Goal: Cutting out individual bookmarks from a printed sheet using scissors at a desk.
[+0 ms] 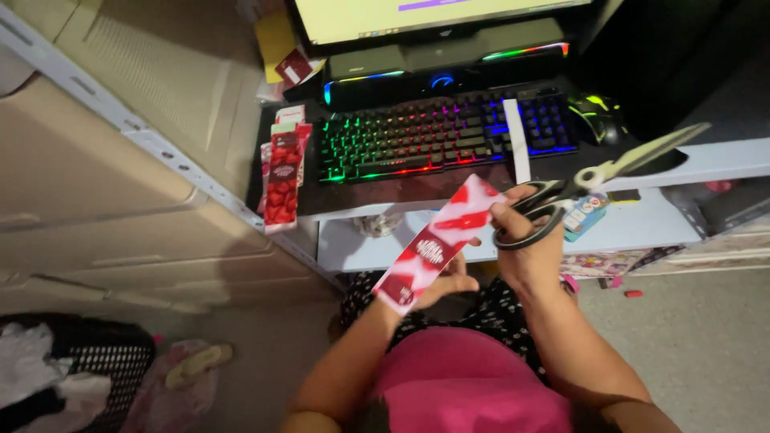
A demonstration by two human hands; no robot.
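head view: red-and-white strip held up beside the scissors

head view looked down over a pink lap toward a low white desk (642,228). left hand (445,287) gripped around the lower end of a long red-and-white printed card strip (439,240), thumb and fingers pinching from beneath, probably to keep it stiff and lifted clear of the lap. strip held in the air in front of the desk edge, between the two hands. long axis ran diagonally, low end toward the left wrist, high end pointing up and right toward the lit rainbow keyboard (441,136). upper end touched or nearly touched the right-hand fingers; hard to tell which.

right hand (525,232) clenched through the black loops of a pair of scissors (597,176), blades pointing up and right, away from the strip and slightly parted, likely so as to keep the points off the card.

similar red strips (282,172) lay stacked at the left end of the keyboard, well apart from the hands. computer mouse (597,116) sat to the right of the keys, monitor (425,16) behind. dark laundry basket (88,361) stood on the floor at far left.
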